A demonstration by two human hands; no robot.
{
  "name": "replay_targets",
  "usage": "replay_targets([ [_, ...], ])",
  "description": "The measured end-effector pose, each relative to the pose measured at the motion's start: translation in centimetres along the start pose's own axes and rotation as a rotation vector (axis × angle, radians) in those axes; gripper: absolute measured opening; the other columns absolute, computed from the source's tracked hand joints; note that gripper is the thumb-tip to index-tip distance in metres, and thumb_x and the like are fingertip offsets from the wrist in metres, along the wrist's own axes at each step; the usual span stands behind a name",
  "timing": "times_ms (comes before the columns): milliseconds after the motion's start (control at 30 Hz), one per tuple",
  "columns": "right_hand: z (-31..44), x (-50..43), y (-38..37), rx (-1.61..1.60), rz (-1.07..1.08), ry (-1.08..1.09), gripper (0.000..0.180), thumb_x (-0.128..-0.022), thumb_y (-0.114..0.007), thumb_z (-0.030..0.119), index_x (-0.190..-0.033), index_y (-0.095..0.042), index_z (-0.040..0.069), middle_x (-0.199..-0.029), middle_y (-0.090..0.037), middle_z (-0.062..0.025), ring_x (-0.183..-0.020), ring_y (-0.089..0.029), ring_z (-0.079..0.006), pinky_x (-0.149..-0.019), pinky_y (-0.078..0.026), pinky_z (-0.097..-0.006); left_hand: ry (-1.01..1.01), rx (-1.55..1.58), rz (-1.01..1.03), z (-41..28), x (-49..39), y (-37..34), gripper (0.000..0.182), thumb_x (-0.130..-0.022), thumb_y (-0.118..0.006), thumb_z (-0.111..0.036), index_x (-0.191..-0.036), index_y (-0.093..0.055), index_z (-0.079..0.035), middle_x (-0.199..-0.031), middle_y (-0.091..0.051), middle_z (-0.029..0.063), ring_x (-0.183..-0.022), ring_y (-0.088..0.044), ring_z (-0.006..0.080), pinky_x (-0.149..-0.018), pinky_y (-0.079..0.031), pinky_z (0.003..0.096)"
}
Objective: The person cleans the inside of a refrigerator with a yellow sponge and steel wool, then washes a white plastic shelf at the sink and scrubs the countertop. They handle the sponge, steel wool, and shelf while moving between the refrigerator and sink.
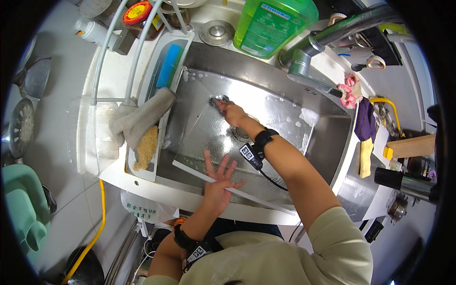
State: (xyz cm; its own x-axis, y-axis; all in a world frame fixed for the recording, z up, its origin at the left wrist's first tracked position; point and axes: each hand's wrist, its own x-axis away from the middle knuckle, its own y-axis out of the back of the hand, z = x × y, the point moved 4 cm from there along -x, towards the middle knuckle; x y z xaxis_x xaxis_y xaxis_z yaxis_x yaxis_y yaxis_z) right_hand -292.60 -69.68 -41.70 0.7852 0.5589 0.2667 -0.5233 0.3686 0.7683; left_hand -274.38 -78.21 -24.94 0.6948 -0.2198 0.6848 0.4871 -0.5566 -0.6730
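A clear glass or plastic panel (192, 142) with a white edge strip (249, 196) lies slanted in a stainless steel sink (329, 142). My right hand (233, 112) presses a dark scouring pad (218, 100), probably steel wool, onto the panel's upper left part. Lower down, my left hand (219, 183) rests over the white strip with its fingers spread on the panel; the thumb's side touches the strip. The round drain (242, 133) shows partly beneath my right wrist. Soap suds (309, 117) and drops dot the right and upper areas.
Left of the sink, a grey caddy (161, 149) holds a blue and green sponge (167, 67), a grey cloth (149, 114) and a tan scrubber (146, 149). A green detergent bottle (272, 28) and a metal faucet (302, 58) stand behind. Cloths (365, 121) hang at the right.
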Motion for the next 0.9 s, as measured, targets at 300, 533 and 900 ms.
replay_targets([
  [300, -4.1, 6.0, 0.5, -0.054, 0.118, -0.284, 0.052, -0.083, -0.041, -0.001, -0.132, -0.036, 0.015, -0.13, -0.043, -0.0114, -0.116, -0.043, -0.0279, -0.099, -0.033, -0.0302, 0.012, 0.026, 0.034, 0.0, 0.0, 0.1, 0.104, -0.065, -0.036, 0.02, -0.134, 0.007, -0.045, -0.144, -0.01, 0.0107, -0.132, -0.016, 0.0275, -0.089, -0.04, 0.0557],
  [533, 10.5, 3.0, 2.5, -0.222, 0.056, 0.133, 0.05, -0.079, -0.045, -0.002, -0.127, -0.042, 0.013, -0.13, -0.041, -0.013, -0.115, -0.043, -0.0308, -0.105, -0.025, -0.0385, -0.007, 0.049, 0.039, 0.6, 0.2, 0.5, 0.106, -0.063, -0.039, 0.019, -0.134, 0.01, -0.043, -0.142, -0.014, 0.01, -0.13, -0.021, 0.0264, -0.085, -0.044, 0.0529],
  [900, 6.9, 31.3, 9.8, -0.258, 0.215, -0.056, 0.051, -0.079, -0.046, -0.004, -0.127, -0.042, 0.012, -0.132, -0.04, -0.0081, -0.119, -0.041, -0.029, -0.104, -0.024, -0.0454, -0.038, 0.04, 0.015, 0.5, 0.6, 0.1, 0.07, -0.089, -0.04, -0.012, -0.136, 0.005, -0.038, -0.14, -0.019, 0.0097, -0.13, -0.02, 0.0273, -0.092, -0.031, 0.0629],
])
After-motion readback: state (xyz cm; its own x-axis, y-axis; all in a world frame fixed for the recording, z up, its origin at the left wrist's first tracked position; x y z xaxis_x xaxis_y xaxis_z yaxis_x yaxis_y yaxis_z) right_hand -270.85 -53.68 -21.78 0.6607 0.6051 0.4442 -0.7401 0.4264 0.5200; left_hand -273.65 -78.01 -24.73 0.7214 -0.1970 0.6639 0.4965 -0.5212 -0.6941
